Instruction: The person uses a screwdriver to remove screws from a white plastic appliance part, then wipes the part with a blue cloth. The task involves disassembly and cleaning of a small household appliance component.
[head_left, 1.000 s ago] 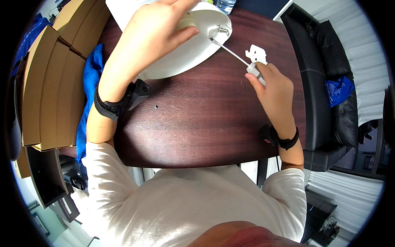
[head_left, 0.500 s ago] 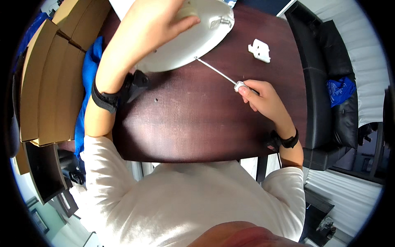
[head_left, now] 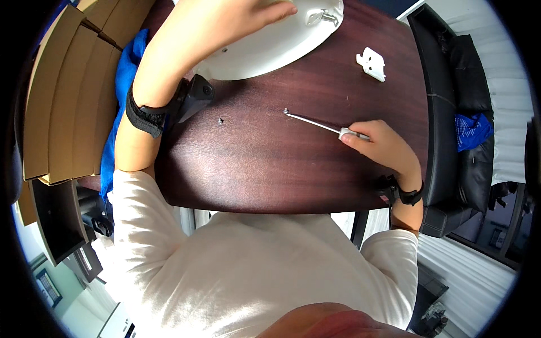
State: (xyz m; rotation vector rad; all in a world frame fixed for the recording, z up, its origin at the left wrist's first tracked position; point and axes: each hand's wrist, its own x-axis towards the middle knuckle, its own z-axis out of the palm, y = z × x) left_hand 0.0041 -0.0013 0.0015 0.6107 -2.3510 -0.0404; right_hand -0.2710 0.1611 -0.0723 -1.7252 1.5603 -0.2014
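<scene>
In my right hand (head_left: pixel 383 143) is a screwdriver (head_left: pixel 315 122) with a pale handle and a thin metal shaft, pointing left over the table. A small metal screw (head_left: pixel 286 111) appears to sit at its tip, away from the white shell. That shell (head_left: pixel 265 62) is smooth and rounded, with a metal fitting (head_left: pixel 327 18) on its right side; the top edge of the picture cuts it off. Over it lies my left hand (head_left: pixel 242 19), thumb stretched out; its other fingers are mostly out of sight. A small dark piece, perhaps a screw (head_left: pixel 221 121), lies on the table below the shell.
A white plastic part (head_left: pixel 372 65) lies at the far right of the dark wooden table (head_left: pixel 253 169). Cardboard boxes (head_left: pixel 62 107) and blue cloth (head_left: pixel 128 73) line the left side. A black sofa (head_left: pixel 442 135) with a blue bag (head_left: pixel 473 132) stands on the right.
My right hand has drawn the screwdriver back from the shell's edge, so its tip is now over the table with a small screw on it. My left hand stays over the shell.
</scene>
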